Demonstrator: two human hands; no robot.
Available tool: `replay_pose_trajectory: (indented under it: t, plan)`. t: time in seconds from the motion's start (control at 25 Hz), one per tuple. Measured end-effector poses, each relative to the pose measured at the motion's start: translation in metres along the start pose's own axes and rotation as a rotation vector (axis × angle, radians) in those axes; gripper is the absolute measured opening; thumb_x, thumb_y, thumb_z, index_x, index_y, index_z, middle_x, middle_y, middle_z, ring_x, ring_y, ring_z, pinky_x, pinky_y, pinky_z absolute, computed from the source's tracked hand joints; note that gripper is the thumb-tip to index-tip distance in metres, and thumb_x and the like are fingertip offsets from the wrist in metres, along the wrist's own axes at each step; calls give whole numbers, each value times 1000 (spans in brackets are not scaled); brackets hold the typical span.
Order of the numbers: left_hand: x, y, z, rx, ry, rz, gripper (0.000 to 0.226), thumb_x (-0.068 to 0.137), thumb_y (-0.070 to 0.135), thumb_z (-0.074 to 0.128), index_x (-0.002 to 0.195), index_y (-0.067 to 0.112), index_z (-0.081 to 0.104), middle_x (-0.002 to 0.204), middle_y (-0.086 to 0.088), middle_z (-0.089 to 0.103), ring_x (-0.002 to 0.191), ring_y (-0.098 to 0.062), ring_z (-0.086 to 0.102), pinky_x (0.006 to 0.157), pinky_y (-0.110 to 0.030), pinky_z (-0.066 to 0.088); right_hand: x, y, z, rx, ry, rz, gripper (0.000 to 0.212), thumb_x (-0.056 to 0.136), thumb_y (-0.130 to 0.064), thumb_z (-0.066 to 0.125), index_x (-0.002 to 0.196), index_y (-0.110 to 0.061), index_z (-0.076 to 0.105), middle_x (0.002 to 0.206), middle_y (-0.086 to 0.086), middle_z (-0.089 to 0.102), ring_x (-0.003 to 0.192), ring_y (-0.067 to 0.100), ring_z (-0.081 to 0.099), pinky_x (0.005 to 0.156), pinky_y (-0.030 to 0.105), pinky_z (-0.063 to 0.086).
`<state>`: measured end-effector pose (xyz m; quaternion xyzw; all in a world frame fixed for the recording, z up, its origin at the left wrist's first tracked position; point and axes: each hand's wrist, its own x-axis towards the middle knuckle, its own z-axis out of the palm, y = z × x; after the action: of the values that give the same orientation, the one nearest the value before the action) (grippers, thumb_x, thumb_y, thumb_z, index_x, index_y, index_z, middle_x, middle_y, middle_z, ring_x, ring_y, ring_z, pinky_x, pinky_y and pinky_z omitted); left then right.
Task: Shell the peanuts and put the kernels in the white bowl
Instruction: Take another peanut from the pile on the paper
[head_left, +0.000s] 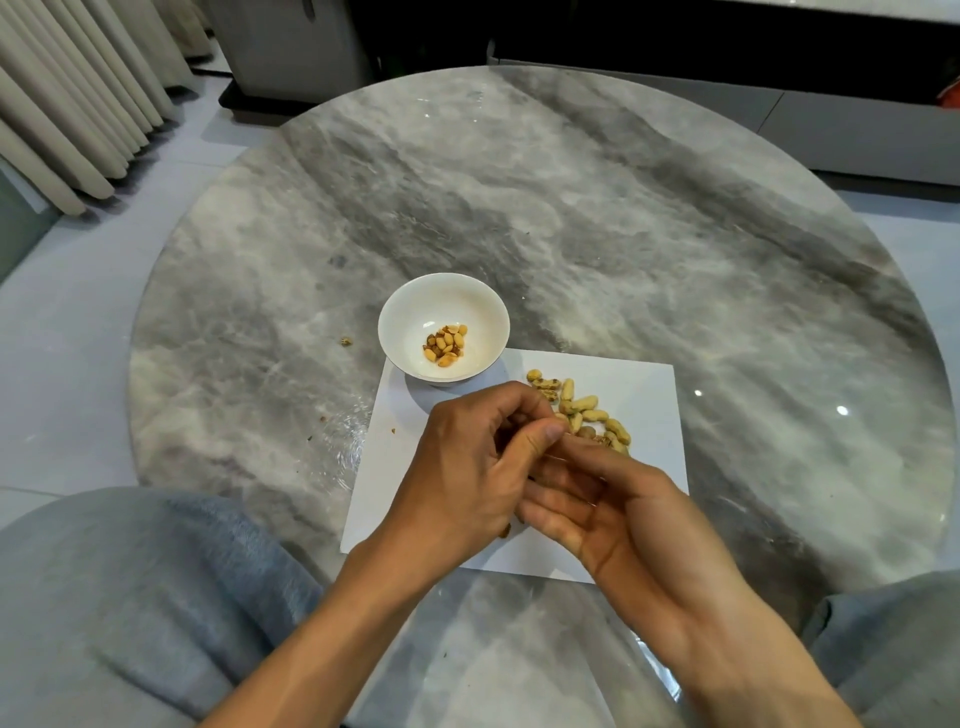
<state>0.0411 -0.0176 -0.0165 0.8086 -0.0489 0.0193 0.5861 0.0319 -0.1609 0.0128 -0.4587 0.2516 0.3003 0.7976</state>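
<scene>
Two bare forearms reach in from the bottom edge, over grey-clad knees, and meet above a white sheet of paper on a round marble table. The left hand curls its fingers and thumb tip around something small; the right hand lies beneath it, palm up, fingers loosely extended. What they hold is hidden, likely a peanut being cracked. The white bowl sits just beyond the left hand, slightly left, holding a few kernels. Unshelled peanuts lie in a heap just beyond the right hand, partly covered by fingertips, pointing various ways.
</scene>
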Motion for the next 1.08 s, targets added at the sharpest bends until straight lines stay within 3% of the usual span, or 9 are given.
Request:
replay_pose_trajectory:
  t: [0.2,0.44,0.72,0.88,1.08]
  plan:
    - [2,-4,2,-43,8,-13,7,86,15,72,87,19,77,80,9,71,78,-14,70,72,-34,58,1,0,-4,-34,65,-40,23,96,-9,56,107,-2,74,106,18,75,96,30,74,83,35,61]
    - [2,-3,0,-5,-45,7,20,82,9,71,97,20,79,83,13,71,79,-7,67,73,-22,55,8,-4,-9,41,111,-56,26,83,-14,68,103,1,75,112,26,71,84,24,70,76,30,63]
    - [3,-2,0,-16,-4,-30,16,83,9,77,95,19,80,83,12,70,79,-6,66,73,-17,51,8,-4,-10,-24,103,-70,19,90,-13,65,100,-2,76,101,19,75,75,21,69,72,31,63]
    - [1,-2,0,51,31,58,14,79,12,80,93,17,81,83,9,71,78,-7,68,69,-19,54,7,-6,-8,-12,92,-44,15,80,-16,71,87,-5,79,86,15,71,66,19,67,63,29,61]
    - [0,0,0,113,114,84,10,75,22,81,84,17,81,78,10,70,71,-7,67,63,-21,53,7,-7,-10,-3,83,-19,18,79,-16,72,93,-6,78,91,14,72,76,21,70,63,31,60]
